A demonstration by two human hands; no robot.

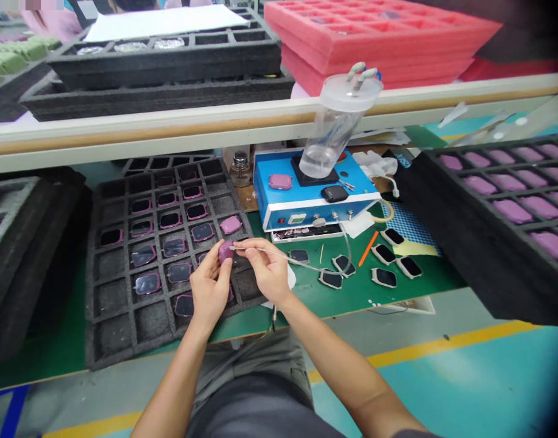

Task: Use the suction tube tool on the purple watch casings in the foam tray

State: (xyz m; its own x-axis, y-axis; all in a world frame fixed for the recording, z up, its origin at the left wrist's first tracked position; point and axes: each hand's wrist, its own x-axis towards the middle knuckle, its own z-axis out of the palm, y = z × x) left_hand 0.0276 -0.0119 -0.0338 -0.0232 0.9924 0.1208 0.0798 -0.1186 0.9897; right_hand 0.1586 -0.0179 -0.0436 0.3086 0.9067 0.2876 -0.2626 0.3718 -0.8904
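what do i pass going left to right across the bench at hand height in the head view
dark grey felt grid tray → left hand holding a pink rounded casing → right hand pinching a thin clear tube → black-faced rounded pieces with pale rims → black foam tray of pink pieces

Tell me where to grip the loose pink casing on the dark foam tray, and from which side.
Pinch the pink casing by its opposite long edges, coming from above. It lies askew on the dark foam tray, seemingly on the dividers, not sunk in a cell, so its rounded rim looks free. The left hand is nearest but holds another pink casing.
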